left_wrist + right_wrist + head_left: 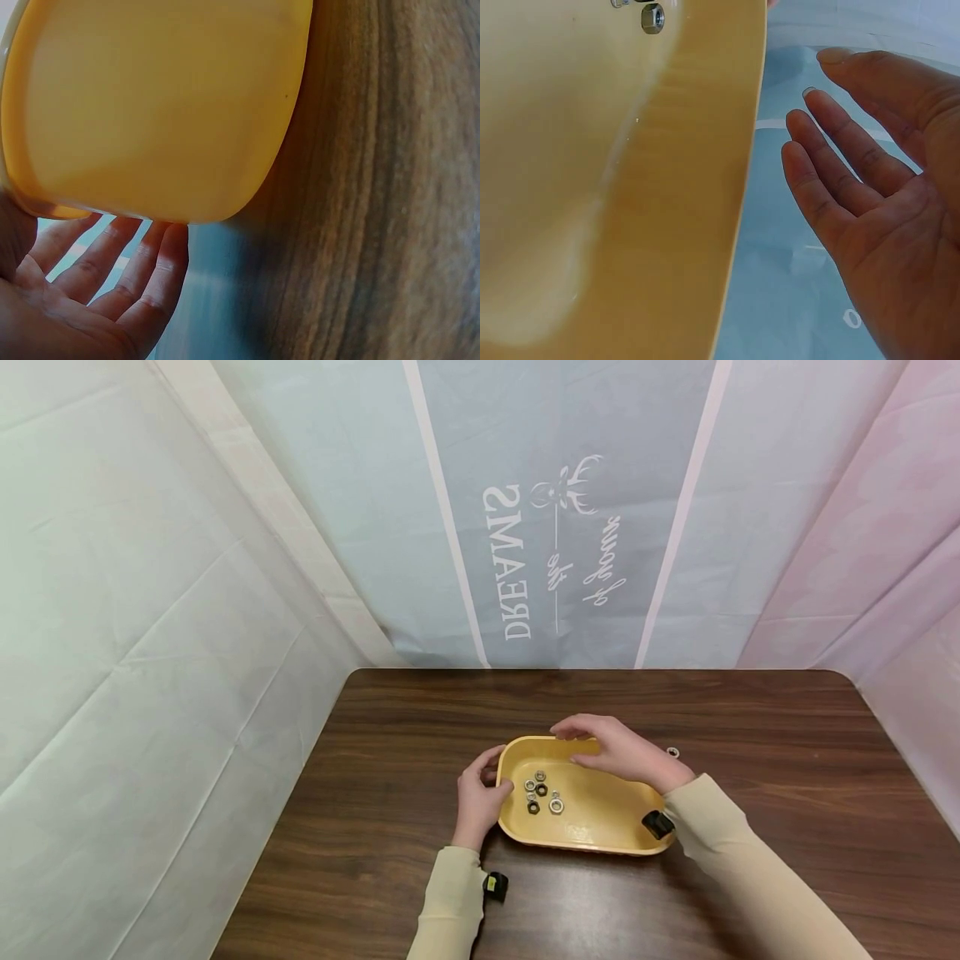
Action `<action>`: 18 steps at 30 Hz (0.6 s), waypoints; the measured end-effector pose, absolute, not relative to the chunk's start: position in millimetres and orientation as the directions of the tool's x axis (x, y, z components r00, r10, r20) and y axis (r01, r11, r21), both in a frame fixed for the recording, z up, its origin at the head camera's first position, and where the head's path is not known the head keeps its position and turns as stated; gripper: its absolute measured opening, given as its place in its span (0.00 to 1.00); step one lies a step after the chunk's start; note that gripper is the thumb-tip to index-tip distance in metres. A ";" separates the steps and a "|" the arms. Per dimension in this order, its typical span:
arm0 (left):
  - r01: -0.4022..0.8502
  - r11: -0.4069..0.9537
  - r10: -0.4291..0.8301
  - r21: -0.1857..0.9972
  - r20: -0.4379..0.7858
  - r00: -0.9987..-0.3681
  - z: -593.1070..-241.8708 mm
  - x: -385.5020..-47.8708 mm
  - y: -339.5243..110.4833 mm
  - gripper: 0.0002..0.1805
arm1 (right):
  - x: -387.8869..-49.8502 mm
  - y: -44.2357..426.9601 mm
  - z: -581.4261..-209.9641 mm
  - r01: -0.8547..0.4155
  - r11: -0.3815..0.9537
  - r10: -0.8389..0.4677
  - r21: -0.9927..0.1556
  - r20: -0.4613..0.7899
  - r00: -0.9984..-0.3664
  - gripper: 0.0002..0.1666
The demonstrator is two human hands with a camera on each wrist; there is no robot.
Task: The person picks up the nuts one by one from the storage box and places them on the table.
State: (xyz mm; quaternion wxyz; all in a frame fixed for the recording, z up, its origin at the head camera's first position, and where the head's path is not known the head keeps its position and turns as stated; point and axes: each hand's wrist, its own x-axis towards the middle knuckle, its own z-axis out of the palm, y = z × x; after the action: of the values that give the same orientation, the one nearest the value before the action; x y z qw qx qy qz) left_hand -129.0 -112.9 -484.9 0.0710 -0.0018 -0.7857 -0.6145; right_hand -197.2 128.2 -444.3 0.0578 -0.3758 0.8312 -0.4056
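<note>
A yellow oval-cornered plastic tray point(600, 810) is on the dark wooden table. Several metal nuts point(556, 807), some silver and some black, lie in its left part. My left hand point(480, 797) grips the tray's left end, the thumb over the rim and the fingers along the outer wall. In the left wrist view those fingers point(154, 281) touch the outside of the tray. Over the far rim, my right hand point(618, 747) is held with loosely bent fingers and nothing in it. The right wrist view shows this palm point(892, 225) apart from the tray wall point(697, 187).
One silver nut point(672, 752) lies on the wooden table point(405, 760), behind the tray to the right. A printed cloth point(555, 527) hangs along the table's far edge, and pale cloth point(150, 652) hangs at the left side.
</note>
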 end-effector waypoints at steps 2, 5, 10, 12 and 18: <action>0.084 0.249 -0.082 0.965 0.107 -0.991 -483.7 -128.9 -113.1 0.29 | -199.1 127.3 -446.6 -0.574 0.387 -0.676 -0.722 0.200 -0.709 0.27; 0.079 0.248 -0.079 0.966 0.101 -0.992 -482.7 -128.7 -113.1 0.29 | -201.1 125.9 -450.7 -0.571 0.382 -0.684 -0.726 0.193 -0.703 0.27; 0.076 0.241 -0.075 0.968 0.096 -0.993 -482.3 -127.9 -113.1 0.29 | -202.9 123.2 -456.3 -0.579 0.373 -0.701 -0.725 0.189 -0.688 0.27; 0.076 0.243 -0.073 0.967 0.096 -0.993 -482.5 -127.9 -113.0 0.29 | -203.2 121.6 -457.9 -0.576 0.370 -0.707 -0.729 0.182 -0.684 0.27; 0.080 0.253 -0.075 0.964 0.102 -0.992 -483.7 -128.6 -113.0 0.29 | -203.2 116.1 -462.4 -0.565 0.361 -0.722 -0.742 0.161 -0.673 0.27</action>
State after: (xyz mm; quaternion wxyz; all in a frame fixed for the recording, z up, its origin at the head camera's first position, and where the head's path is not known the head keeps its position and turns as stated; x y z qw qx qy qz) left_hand -128.6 -113.0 -483.7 0.0637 -0.0016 -0.7889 -0.6112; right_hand -203.2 116.1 -462.4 0.0968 -0.3927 0.8194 -0.4063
